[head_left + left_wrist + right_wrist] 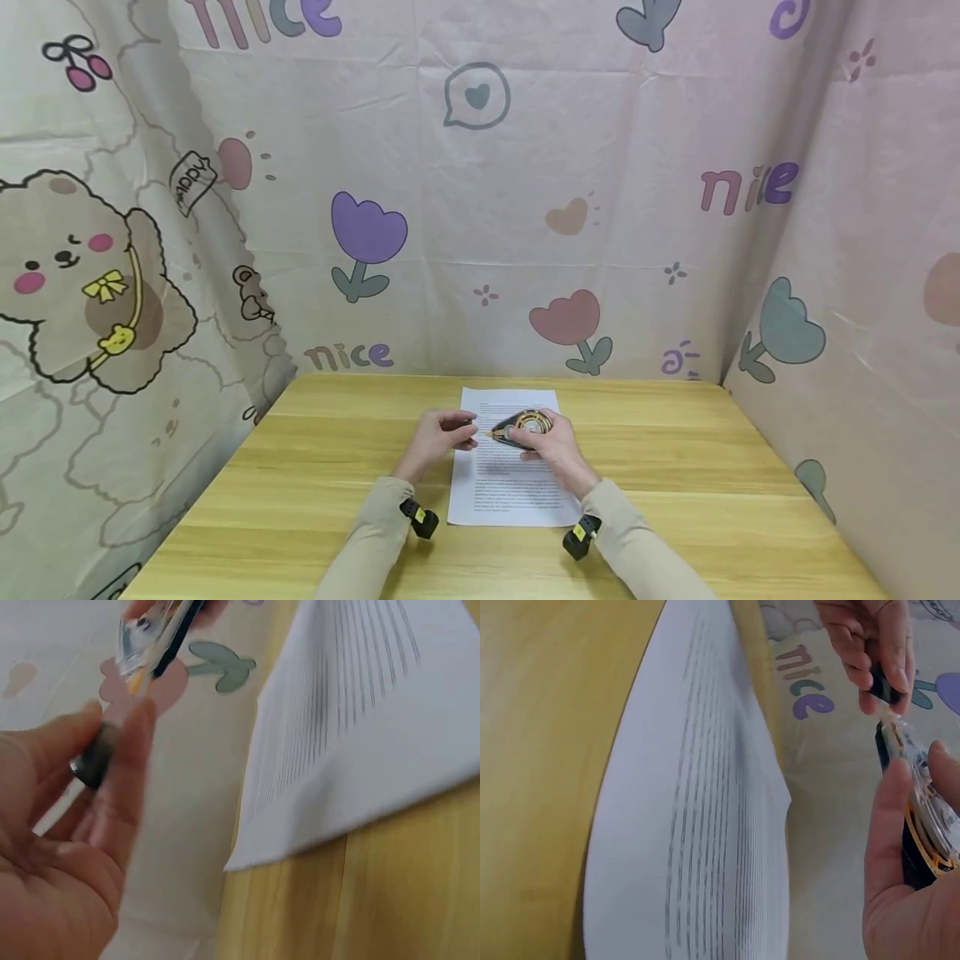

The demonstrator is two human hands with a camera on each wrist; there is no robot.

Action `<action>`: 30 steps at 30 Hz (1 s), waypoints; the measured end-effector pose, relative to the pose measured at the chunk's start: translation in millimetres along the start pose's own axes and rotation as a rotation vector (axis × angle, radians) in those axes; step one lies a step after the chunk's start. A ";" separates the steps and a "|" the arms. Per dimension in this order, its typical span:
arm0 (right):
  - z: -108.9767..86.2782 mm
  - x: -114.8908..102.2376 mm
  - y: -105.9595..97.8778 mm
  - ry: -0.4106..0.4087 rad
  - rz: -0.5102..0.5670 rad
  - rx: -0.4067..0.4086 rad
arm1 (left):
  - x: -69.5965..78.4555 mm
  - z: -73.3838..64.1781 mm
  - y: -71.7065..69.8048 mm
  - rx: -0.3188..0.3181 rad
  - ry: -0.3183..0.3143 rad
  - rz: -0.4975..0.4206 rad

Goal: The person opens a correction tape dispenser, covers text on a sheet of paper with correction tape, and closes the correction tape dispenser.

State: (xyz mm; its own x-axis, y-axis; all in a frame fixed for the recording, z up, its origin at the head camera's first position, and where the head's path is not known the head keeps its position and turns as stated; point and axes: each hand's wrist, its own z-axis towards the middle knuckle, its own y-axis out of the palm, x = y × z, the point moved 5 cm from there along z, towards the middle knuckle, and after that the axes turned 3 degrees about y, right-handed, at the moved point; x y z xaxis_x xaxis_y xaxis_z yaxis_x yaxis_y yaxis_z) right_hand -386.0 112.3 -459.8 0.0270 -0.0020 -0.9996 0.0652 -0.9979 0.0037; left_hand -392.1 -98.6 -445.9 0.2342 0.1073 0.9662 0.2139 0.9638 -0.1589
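Wood-look counter (285, 483) up front, with a printed sheet (517, 500) on it, text too tiny to read. By the sheet's left edge, the left grip (442, 437) pinches a small dark piece (94, 757), a cap I guess. The right grip (561, 448) has a black-and-gold correction tape (534, 421) above the page, nose toward that piece, probably to line them up. No readable brand. Behind, the cartoon backdrop (465, 225) says "nice" several times.
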 end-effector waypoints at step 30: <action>1.8 14.3 -16.8 0.081 -0.185 -0.045 | -21.0 -8.1 -64.0 0.104 -0.023 0.944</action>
State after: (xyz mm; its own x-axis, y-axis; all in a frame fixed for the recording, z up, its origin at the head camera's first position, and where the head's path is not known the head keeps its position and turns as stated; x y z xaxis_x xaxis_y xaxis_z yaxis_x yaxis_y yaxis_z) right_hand -388.5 128.9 -474.1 0.0909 0.1886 -0.9778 0.1215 -0.9767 -0.1771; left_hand -403.0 -164.6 -457.6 0.2484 0.8567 0.4521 -0.1396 0.4935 -0.8585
